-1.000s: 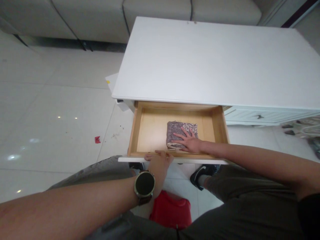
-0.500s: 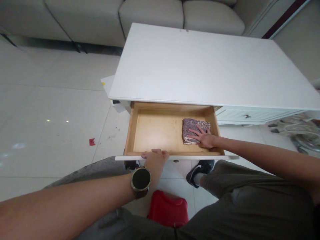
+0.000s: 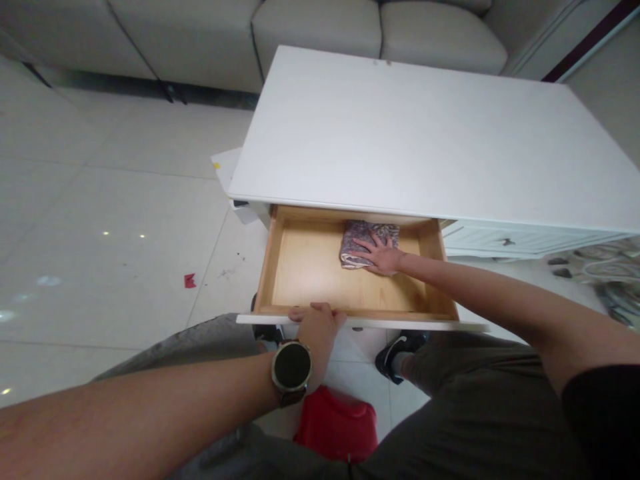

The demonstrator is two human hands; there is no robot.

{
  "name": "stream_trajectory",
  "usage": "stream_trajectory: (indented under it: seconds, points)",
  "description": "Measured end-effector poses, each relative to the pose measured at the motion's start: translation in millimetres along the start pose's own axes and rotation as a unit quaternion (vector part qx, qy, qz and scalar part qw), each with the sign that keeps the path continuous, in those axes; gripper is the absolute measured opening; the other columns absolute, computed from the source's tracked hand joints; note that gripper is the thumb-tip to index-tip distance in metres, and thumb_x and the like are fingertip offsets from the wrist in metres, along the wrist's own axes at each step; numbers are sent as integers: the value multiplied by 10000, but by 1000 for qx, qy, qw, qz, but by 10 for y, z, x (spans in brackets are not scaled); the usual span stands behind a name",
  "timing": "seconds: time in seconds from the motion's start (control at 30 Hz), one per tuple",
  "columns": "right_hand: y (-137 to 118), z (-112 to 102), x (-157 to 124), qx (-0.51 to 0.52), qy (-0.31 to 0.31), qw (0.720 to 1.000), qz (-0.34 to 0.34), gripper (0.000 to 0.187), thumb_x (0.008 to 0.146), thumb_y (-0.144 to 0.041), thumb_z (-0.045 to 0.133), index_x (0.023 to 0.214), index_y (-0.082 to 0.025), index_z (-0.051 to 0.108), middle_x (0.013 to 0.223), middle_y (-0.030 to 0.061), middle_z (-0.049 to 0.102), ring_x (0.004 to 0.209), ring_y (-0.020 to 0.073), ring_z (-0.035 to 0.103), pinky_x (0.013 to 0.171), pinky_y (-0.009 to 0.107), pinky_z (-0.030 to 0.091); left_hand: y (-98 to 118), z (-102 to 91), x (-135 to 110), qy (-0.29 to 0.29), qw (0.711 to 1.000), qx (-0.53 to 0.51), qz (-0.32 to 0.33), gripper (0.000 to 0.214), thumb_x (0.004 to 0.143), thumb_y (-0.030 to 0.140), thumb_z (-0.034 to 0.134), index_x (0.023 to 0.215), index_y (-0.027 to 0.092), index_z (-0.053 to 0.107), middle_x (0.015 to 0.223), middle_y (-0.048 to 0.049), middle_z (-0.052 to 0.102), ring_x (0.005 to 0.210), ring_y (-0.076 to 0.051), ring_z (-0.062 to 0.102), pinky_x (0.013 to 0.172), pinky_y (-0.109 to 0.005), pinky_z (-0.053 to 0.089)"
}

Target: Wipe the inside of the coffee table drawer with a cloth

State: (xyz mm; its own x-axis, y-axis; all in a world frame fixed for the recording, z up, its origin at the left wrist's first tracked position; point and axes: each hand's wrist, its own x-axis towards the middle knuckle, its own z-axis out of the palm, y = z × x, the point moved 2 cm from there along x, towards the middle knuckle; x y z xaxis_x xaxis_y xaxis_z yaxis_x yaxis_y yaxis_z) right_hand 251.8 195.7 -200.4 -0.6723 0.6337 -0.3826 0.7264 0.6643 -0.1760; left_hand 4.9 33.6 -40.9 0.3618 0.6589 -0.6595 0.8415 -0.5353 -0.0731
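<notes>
A wooden drawer (image 3: 305,273) stands pulled out from under a white table (image 3: 425,133). Inside it, near the back, lies a folded purple patterned cloth (image 3: 357,241). My right hand (image 3: 383,257) rests flat on the cloth with fingers spread. My left hand (image 3: 316,327), with a dark round watch (image 3: 291,368) on the wrist, curls its fingers over the drawer's white front edge (image 3: 400,325).
A beige sofa (image 3: 300,33) stands behind the table. A red object (image 3: 336,425) lies on the tiled floor between my legs, and a black shoe (image 3: 400,347) shows under the drawer. A second, closed drawer (image 3: 505,240) is at the right. A small red scrap (image 3: 189,281) lies on the floor.
My right hand has slid the cloth from the drawer's front middle to the right side, then to the back. My left hand has stayed on the drawer front.
</notes>
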Motion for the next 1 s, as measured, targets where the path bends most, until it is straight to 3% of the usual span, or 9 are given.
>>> stream_trajectory:
  seconds: [0.17, 0.27, 0.37, 0.43, 0.57, 0.7, 0.87, 1.0]
  points:
    - [-723, -175, 903, 46, 14, 998, -40, 731, 955, -482, 484, 1626, -415, 202, 1737, 14, 29, 1509, 545, -49, 1050, 877, 83, -5, 24, 12, 17, 999, -32, -10, 522, 923, -1, 364, 1341, 197, 607, 1346, -283, 612, 943, -410, 736, 725, -552, 574]
    - [-1149, -321, 1349, 73, 13, 997, -30, 718, 964, -474, 462, 1630, -402, 203, 1737, 13, 0, 1509, 550, -62, 1047, 886, 57, -7, 48, 18, 34, 997, -63, -23, 482, 924, 9, 412, 1318, 188, 625, 1325, -282, 620, 960, -416, 732, 742, -577, 578]
    - [-1409, -412, 1557, 87, 21, 996, 4, 711, 952, -453, 480, 1620, -418, 240, 1735, -16, -9, 1506, 558, -91, 1042, 898, 44, -1, 77, 20, 43, 997, -64, -27, 458, 928, 17, 420, 1305, 176, 626, 1322, -281, 621, 961, -405, 736, 753, -595, 583]
    - [-1441, -427, 1554, 91, 29, 995, 6, 723, 936, -442, 508, 1612, -438, 254, 1735, -32, 12, 1515, 539, -93, 1065, 883, 48, 6, 96, 19, 53, 997, -53, -27, 457, 925, 13, 421, 1303, 175, 621, 1328, -275, 623, 960, -397, 740, 755, -599, 588]
    - [-1181, -363, 1266, 77, 35, 995, -51, 758, 904, -463, 560, 1601, -463, 263, 1730, -43, 74, 1533, 506, -46, 1092, 851, 88, 14, 112, 14, 71, 996, -37, -29, 464, 901, -6, 442, 1285, 170, 633, 1313, -271, 639, 953, -399, 744, 750, -596, 596]
    - [-592, -239, 673, 46, 25, 997, -50, 764, 903, -535, 558, 1607, -421, 282, 1727, 3, 116, 1530, 512, 12, 1087, 831, 156, 13, 81, 9, 61, 998, -23, -21, 479, 899, -19, 428, 1291, 165, 632, 1291, -283, 649, 921, -414, 746, 697, -579, 600]
    - [243, -44, -249, -5, -45, 998, 39, 727, 940, -578, 471, 1615, -416, 254, 1727, 30, 115, 1521, 523, 89, 1038, 862, 223, 19, 79, 6, 60, 998, 8, -9, 531, 891, -52, 377, 1318, 174, 596, 1281, -270, 650, 909, -411, 749, 650, -559, 597]
    - [508, 103, -710, -29, -71, 987, 140, 723, 947, -604, 436, 1618, -418, 239, 1728, 35, 110, 1535, 504, 54, 1067, 847, 213, 24, 154, 23, 83, 996, 1, -15, 499, 871, -39, 395, 1282, 165, 590, 1269, -264, 653, 892, -393, 751, 673, -555, 586]
